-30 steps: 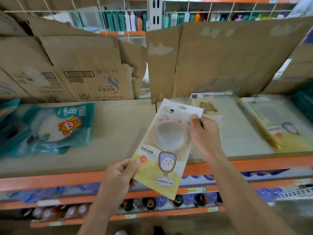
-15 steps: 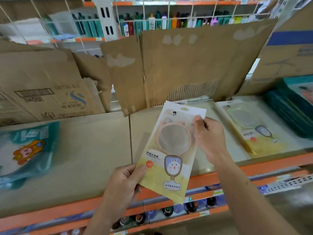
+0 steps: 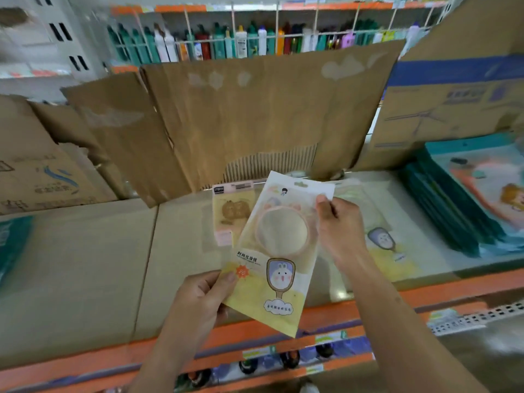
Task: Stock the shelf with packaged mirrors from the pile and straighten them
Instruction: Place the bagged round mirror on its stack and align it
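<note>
Pinching flat yellow-and-white plastic mirror packet (image 3: 279, 245), round pink-rimmed mirror inside, at lower left corner with left hand (image 3: 202, 296) and at upper right edge with right hand (image 3: 338, 228); held tilted in the air over front of cardboard-lined orange-railed shelf (image 3: 85, 265). Next, probably: lay flat onto matching yellow packet (image 3: 381, 242) just right of right hand. Level first, square edges, then let go.
</note>
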